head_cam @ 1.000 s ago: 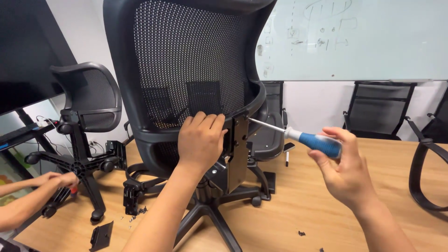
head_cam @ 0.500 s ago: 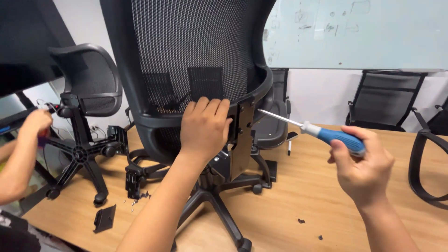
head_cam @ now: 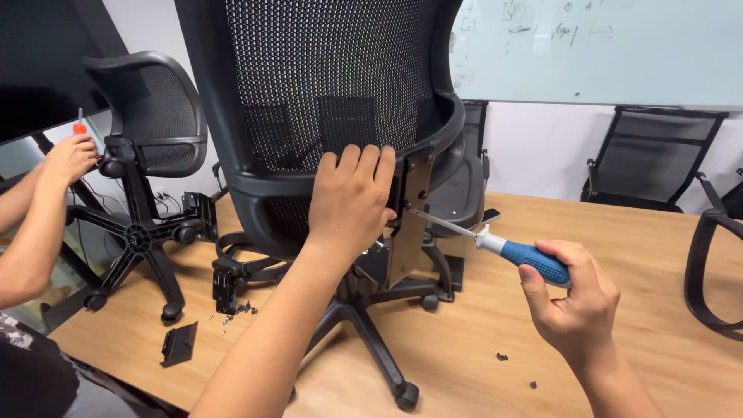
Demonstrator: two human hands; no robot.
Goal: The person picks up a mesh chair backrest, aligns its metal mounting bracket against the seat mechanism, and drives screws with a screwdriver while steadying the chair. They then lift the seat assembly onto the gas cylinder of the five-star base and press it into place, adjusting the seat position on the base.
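— While the left hand (head_cam: pixel 352 203) lies flat on it, where does that big black mesh-backed office chair (head_cam: pixel 333 93) stand?

— On the light wooden tabletop (head_cam: pixel 619 255), upright on its black five-armed wheeled base (head_cam: pixel 371 325). The left palm presses on the lower edge of the chair's back frame, fingers spread over the rim and closed round nothing, just beside the flat grey metal bracket (head_cam: pixel 408 217) that runs down from the back.

— And the other hand?

— The right hand (head_cam: pixel 574 303) is wrapped round the blue-and-white handle of a screwdriver (head_cam: pixel 495 244), thumb on top. Its thin steel shaft slants up and to the left, and the tip meets the metal bracket close to the left hand's fingertips.

— Anything else on the table?

— A few small dark screws (head_cam: pixel 501 357) lie loose near the right wrist, more small bits (head_cam: pixel 236 310) lie by a detached black armrest loop (head_cam: pixel 240 267), and a small flat black plastic piece (head_cam: pixel 179 343) sits near the table's edge.

— Someone else is there?

— Yes, at the left another person's hand (head_cam: pixel 68 159) is clasped round an orange-tipped tool (head_cam: pixel 79 121) beside a second, smaller black mesh chair (head_cam: pixel 147 131), which also stands on the table.
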